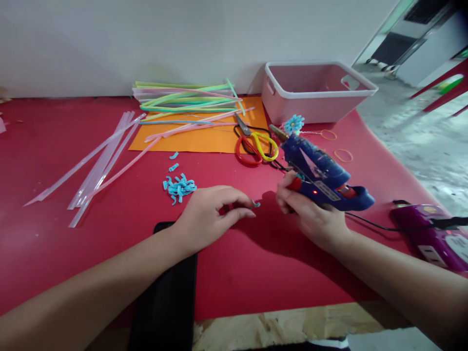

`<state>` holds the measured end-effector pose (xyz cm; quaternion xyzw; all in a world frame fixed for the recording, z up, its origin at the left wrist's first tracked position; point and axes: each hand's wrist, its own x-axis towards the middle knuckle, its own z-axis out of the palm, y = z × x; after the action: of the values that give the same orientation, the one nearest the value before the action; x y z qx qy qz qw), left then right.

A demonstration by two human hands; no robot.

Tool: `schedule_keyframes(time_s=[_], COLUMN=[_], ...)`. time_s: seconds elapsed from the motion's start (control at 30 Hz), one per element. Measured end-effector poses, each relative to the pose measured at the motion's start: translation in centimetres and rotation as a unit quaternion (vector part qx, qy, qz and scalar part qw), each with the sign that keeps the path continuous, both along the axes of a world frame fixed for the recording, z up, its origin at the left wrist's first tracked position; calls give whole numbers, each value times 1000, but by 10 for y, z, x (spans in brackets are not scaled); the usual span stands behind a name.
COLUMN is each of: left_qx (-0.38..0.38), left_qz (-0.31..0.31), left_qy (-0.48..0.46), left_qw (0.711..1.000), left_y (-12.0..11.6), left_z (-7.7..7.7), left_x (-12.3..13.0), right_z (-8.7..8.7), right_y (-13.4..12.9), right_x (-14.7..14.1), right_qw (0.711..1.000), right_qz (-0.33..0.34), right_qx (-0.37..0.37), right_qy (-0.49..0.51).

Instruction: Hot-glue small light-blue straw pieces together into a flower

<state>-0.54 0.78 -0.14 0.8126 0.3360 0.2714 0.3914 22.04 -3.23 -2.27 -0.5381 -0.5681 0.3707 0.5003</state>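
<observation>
My right hand (310,209) grips a blue glue gun (318,168) by its handle, a finger at the red trigger; its nozzle points up and to the left. Between thumb and fingertips, my left hand (215,214) pinches a small curled blue piece (256,204) low over the red table. Left of that hand lies a pile of similar blue pieces (179,187), with two loose ones just behind it. Behind the nozzle is a blue flower (294,124) with a pale centre. Scissors (254,146) with one red and one yellow handle lie left of the glue gun.
Coloured fuzzy stems (190,100) rest on an orange sheet (215,139). Clear plastic sleeves (106,165) lie at left. A pink basket (307,102) stands at the back right. A black phone (168,292) lies under my left forearm. The glue gun's cord runs toward a purple power strip (431,236).
</observation>
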Motion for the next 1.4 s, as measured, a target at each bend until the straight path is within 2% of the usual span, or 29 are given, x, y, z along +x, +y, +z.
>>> schedule_keyframes(time_s=[0.03,0.13,0.23,0.33,0.43,0.6,0.7,0.77,0.9,1.03,1.27,1.4], left_qx=[-10,-38,-45,-63,-127,-247,-323,-371,-437,-434,-350,-323], left_qz=[11,34,37,52,80,77,80,83,76,65,88,86], left_qy=[-16,-55,-79,-94,-112,-196,-247,-261,-208,-153,-158,-163], left_qw=[1000,997,995,992,982,946,910,887,872,885,919,928], left_y=[-1,-4,-6,-6,-6,-4,-3,-1,1,0,-8,-9], left_z=[1,2,3,4,4,1,1,1,5,8,3,0], left_x=[0,2,4,6,6,6,5,5,6,7,9,10], right_z=[4,12,14,13,16,22,20,17,12,12,13,14], right_y=[0,1,2,3,3,3,2,1,-1,0,2,2], right_x=[-5,-16,-19,-18,-19,-24,-24,-23,-22,-22,-26,-27], right_qw=[999,998,994,993,994,991,992,996,999,998,993,994], right_qz=[-2,30,70,70,87,129,115,79,12,27,88,85], right_qx=[-27,-47,-58,-63,-56,-44,-43,-32,-11,-17,-31,-38], right_qy=[23,32,52,69,43,17,27,31,35,51,67,53])
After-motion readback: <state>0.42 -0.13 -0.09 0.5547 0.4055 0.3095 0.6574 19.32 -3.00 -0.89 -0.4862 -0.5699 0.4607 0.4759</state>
